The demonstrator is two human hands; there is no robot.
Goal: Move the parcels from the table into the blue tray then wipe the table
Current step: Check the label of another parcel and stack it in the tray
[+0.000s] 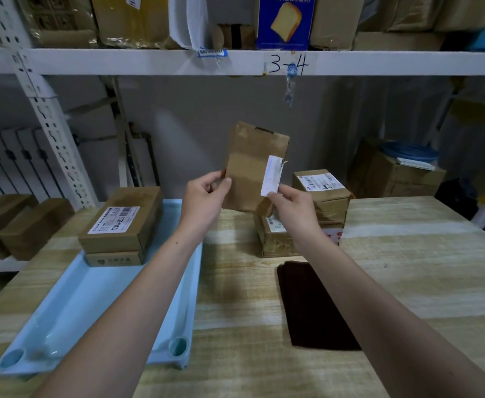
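I hold a flat brown parcel [252, 165] upright in the air above the table's far middle. My left hand [204, 196] grips its lower left edge and my right hand [291, 209] pinches its lower right corner by a white label. The light blue tray [97, 305] lies on the left of the wooden table [408, 268] and carries two stacked brown boxes [123, 222] at its far end. Behind my right hand, a stack of brown parcels [321, 193] rests on the table. A dark brown cloth [313, 305] lies flat on the table in front of that stack.
A white metal shelf [235, 63] marked 3-4 runs overhead, loaded with boxes. More cardboard boxes [393, 170] stand behind the table at the right, and brown boxes [20, 222] sit on a low shelf at the left.
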